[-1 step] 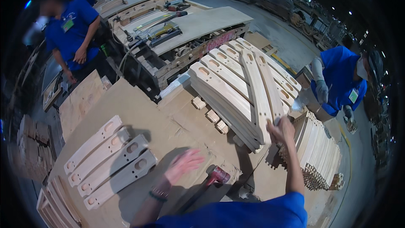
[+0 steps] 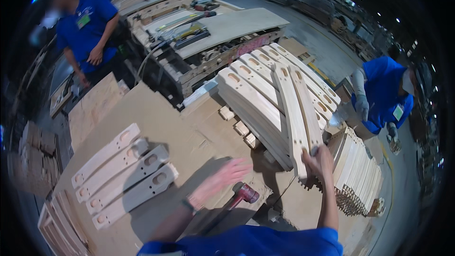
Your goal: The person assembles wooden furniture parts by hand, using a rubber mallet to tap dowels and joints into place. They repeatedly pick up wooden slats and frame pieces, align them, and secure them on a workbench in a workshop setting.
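My right hand (image 2: 321, 162) is closed round the near ends of two curved wooden slats (image 2: 290, 106), which have oval slots and small holes. Their far ends lie over a stack of similar slats (image 2: 232, 78). My left hand (image 2: 222, 178) is open, fingers stretched toward the right, with nothing in it. Just below that hand a mallet (image 2: 246, 193) with a dark red head lies on the board-covered table (image 2: 182, 144). To the left, several slotted wooden slats (image 2: 121, 180) lie side by side.
Another stack of wooden pieces (image 2: 358, 170) stands right of my right hand. Small wooden blocks (image 2: 241, 128) lie beside the slat stack. A bench (image 2: 237, 23) with tools is beyond. One person (image 2: 90, 23) stands at far left, another (image 2: 381, 90) at right.
My left hand has moved right, toward the two slats. My right hand has drawn their near ends slightly toward me. The view has shifted a little.
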`<act>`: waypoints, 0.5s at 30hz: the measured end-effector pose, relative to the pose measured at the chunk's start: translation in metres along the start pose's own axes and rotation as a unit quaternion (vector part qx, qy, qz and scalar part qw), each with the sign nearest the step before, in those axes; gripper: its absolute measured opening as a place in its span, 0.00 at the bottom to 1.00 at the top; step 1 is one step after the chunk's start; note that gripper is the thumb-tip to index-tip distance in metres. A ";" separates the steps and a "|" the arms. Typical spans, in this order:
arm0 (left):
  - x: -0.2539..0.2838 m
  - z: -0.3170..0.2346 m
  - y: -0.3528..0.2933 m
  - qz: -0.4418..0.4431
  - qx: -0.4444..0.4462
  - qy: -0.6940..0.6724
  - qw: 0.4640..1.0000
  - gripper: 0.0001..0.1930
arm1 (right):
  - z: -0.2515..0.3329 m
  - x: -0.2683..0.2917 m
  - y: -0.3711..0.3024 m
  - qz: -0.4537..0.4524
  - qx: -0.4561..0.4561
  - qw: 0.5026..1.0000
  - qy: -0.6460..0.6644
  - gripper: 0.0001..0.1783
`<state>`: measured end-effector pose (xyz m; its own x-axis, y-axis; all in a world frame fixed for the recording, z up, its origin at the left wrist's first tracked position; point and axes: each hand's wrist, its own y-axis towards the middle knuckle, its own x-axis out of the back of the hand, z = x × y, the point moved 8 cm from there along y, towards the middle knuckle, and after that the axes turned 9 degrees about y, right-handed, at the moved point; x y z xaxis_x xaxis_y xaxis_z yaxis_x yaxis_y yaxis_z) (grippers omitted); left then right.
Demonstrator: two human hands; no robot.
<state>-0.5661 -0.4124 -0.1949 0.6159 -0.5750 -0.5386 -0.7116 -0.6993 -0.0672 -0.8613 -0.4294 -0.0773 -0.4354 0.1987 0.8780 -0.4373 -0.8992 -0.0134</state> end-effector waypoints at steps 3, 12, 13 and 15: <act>-0.056 0.036 0.077 0.100 0.103 -0.182 0.973 0.36 | -0.027 0.021 -0.081 -0.055 -0.031 0.997 -0.044 0.25; -0.128 0.069 0.099 0.079 0.096 -0.328 0.936 0.46 | -0.016 0.029 -0.206 0.087 0.057 0.994 -0.014 0.21; -0.123 0.061 0.088 0.074 0.071 -0.331 0.938 0.46 | -0.005 0.038 -0.214 0.015 0.185 0.982 -0.031 0.21; -0.110 0.056 0.066 0.072 0.040 -0.326 0.942 0.46 | -0.011 0.031 -0.210 0.108 0.103 0.987 -0.062 0.20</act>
<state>-0.6999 -0.3715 -0.1876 0.1917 -0.2603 -0.9463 -0.8112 -0.5847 -0.0035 -0.7910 -0.2299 -0.0525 -0.3960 -0.0437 0.9172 -0.1710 -0.9779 -0.1204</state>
